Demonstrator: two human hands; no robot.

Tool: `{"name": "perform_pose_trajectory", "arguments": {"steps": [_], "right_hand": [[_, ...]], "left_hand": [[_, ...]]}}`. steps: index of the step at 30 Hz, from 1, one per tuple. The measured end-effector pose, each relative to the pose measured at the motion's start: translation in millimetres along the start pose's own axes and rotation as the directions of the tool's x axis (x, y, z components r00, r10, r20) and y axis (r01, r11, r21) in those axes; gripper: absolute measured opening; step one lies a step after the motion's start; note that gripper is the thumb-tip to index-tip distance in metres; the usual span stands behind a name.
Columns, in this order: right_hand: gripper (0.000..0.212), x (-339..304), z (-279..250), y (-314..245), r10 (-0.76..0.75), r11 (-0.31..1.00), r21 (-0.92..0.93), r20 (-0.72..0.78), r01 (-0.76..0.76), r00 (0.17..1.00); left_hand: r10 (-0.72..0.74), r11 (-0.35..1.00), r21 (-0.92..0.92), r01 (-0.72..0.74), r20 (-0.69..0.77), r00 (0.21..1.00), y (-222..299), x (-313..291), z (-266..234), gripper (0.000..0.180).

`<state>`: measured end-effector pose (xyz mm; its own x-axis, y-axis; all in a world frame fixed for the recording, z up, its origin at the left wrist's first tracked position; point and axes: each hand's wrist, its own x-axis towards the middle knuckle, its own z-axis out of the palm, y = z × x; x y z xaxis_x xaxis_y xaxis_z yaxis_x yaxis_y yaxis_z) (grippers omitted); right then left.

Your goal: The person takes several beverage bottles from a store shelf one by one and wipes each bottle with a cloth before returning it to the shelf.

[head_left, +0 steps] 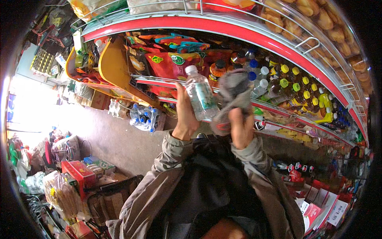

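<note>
Two hands [186,120] grip a clear bottle [201,95], perhaps water-filled (left), and a grey cloth [235,89] (right).

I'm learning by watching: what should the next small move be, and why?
Perhaps draw the grey cloth along the side of the clear bottle: the left hand holds the bottle with its white cap up, and the right hand has the cloth close beside it, though blur hides whether they touch.

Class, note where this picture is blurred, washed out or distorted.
Head view: the cloth in the right hand is smeared, probably by motion; the bottle looks sharper; the far left is washed out white; the red shelf edge curves; the corners go black.
</note>
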<state>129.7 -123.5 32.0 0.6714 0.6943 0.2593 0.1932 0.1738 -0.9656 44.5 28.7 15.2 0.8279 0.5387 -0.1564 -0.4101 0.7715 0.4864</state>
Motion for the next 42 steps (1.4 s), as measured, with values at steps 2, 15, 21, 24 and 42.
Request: {"name": "perform_pose_trajectory", "arguments": {"steps": [2, 15, 21, 24, 42], "right_hand": [[0.060, 18, 30, -28, -0.315, 0.831, -0.430, 0.157, 0.352, 0.936], [0.044, 77, 24, 25, -0.048, 0.999, -0.015, -0.042, 0.048, 0.998], [0.044, 34, 29, 17, 0.232, 0.969, -0.077, -0.031, -0.234, 0.972], [0.043, 13, 31, 35, 0.149, 0.988, -0.023, -0.036, -0.150, 0.988], [0.037, -11, 4, 45, 0.428, 0.583, 0.738, 0.075, -0.339, 0.901]], "left_hand": [[-0.037, 0.985, 0.163, 0.053, -0.097, 0.995, -11, -13, 14, 0.076], [0.297, 0.647, 0.718, -0.254, 0.070, 0.952, -29, -19, -9, 0.064], [0.451, 0.509, 0.816, -0.273, 0.017, 0.892, -23, -28, -8, 0.055], [0.513, 0.470, 0.824, -0.318, 0.038, 0.858, -20, -27, -4, 0.050], [0.282, 0.397, 0.833, -0.386, 0.290, 0.915, -8, -27, 15, 0.088]]}}
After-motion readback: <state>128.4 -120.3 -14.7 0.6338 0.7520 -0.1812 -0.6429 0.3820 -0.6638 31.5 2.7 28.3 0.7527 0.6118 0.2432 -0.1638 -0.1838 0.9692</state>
